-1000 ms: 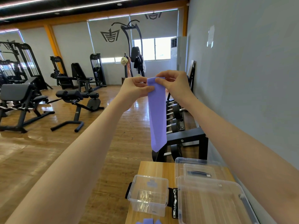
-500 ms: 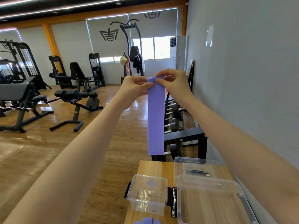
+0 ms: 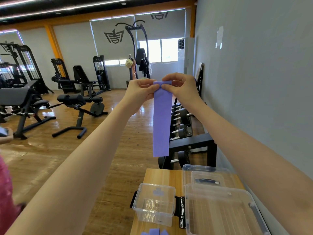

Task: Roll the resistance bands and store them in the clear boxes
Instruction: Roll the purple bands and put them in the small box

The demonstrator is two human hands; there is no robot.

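Note:
A purple resistance band point(image 3: 161, 122) hangs flat and straight in the air, well above the wooden table point(image 3: 162, 176). My left hand point(image 3: 142, 92) and my right hand point(image 3: 182, 87) pinch its top edge, which is curled over into a small roll. Below stand a small clear box point(image 3: 155, 203), a large clear box point(image 3: 218, 211) and another clear box point(image 3: 205, 175) behind it with a dark item inside. Purple pieces point(image 3: 155, 232) show at the table's near edge.
A black band point(image 3: 182, 211) lies on the table between the small and large boxes. A dumbbell rack point(image 3: 189, 133) stands behind the table along the grey wall. Weight benches and machines point(image 3: 76, 102) fill the wooden floor to the left.
The band's top edge has been rolled over a little more, and its hanging lower end has risen and now hangs square instead of skewed.

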